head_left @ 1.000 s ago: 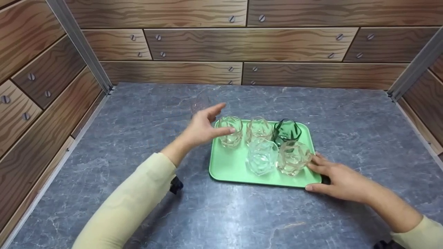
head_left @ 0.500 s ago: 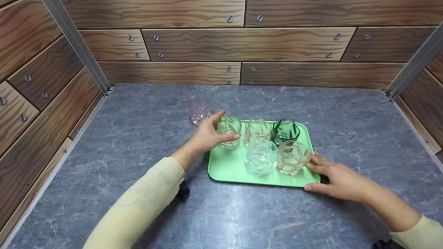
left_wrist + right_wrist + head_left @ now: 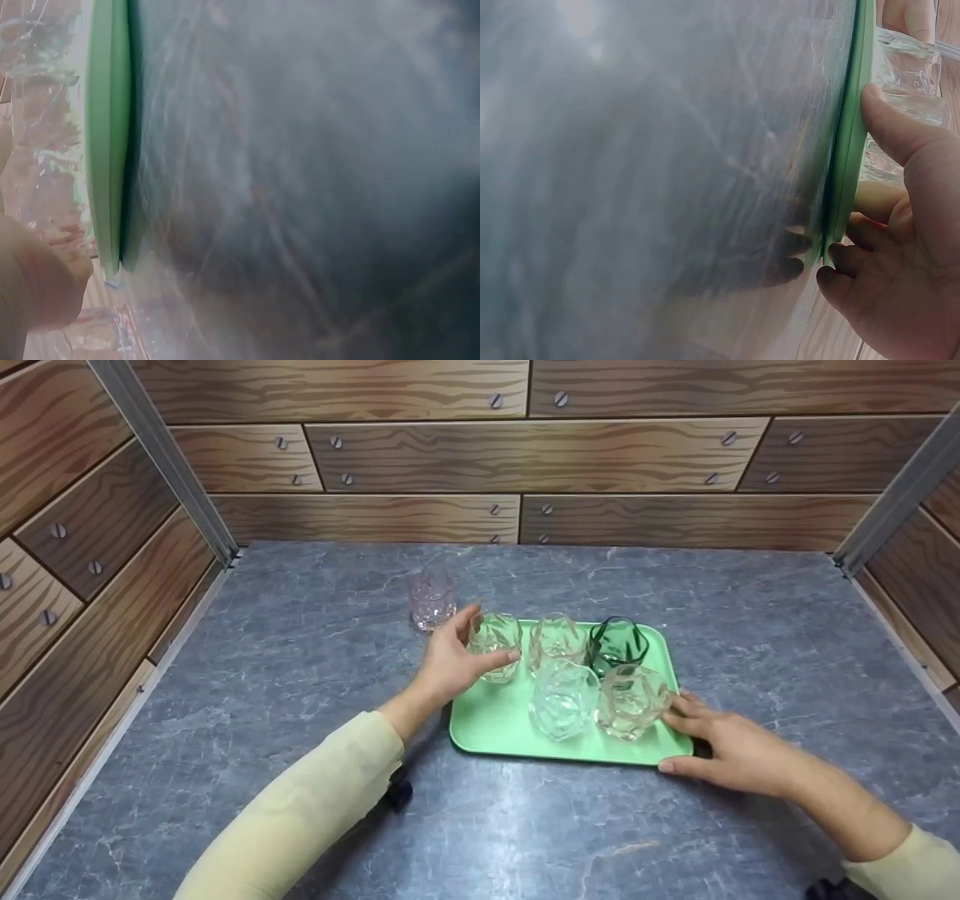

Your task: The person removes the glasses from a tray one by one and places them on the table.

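In the head view a green tray [image 3: 495, 739] carries several faceted glasses. My left hand [image 3: 450, 661] is around a clear glass [image 3: 496, 649] at the tray's back left, thumb across its near side and fingers behind it, partly hidden. Beside that glass stand another clear glass [image 3: 557, 643] and a dark green glass [image 3: 619, 645]. In front are a pale bluish glass [image 3: 564, 701] and a clear glass [image 3: 632, 701]. My right hand [image 3: 731, 750] holds the tray's front right corner; the right wrist view shows the thumb [image 3: 892, 127] at the rim and bent fingers along the side.
A pinkish glass [image 3: 433, 598] stands on the grey marbled table [image 3: 337, 600], just behind my left hand and off the tray. Wood-patterned walls [image 3: 420, 454] enclose the back and sides. Metal posts [image 3: 161, 457] mark the corners.
My left hand has moved slightly right and nearer, closing around the back left glass. The pinkish glass behind it shows more clearly. My right hand stays at the tray corner.
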Demonstrator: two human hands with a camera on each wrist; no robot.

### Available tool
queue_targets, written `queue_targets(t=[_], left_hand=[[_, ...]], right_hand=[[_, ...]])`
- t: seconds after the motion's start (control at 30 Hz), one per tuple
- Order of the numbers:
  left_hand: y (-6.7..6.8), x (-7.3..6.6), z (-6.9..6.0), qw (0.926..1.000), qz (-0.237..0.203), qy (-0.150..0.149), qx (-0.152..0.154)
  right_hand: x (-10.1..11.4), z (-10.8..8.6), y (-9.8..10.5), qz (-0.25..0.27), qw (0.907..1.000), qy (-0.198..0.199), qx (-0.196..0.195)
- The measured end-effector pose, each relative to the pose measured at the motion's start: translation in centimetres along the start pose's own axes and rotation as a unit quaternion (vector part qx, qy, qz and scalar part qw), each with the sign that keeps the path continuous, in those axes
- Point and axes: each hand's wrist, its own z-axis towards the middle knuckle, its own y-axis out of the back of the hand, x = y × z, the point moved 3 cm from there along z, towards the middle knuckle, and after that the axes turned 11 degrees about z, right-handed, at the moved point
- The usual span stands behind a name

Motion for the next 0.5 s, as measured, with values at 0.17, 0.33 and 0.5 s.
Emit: queue_targets(t=[0.17,0.33,0.5], left_hand=[[-0.15,0.04,-0.14,0.9998,-0.002,0.012,-0.016],[-0.25,0.07,-0.12,0.9995,-0.002,0.022,-0.022],[-0.23,0.05,-0.15,0.9995,-0.007,0.022,-0.023]], right_hand=[[0.02,0.0,0.0,-0.001,1.0,0.001,0.0],[0.02,-0.01,0.0,0.002,1.0,0.003,0.002],[-0.03,0.07,-0.01,0.005,1.0,0.006,0.002]])
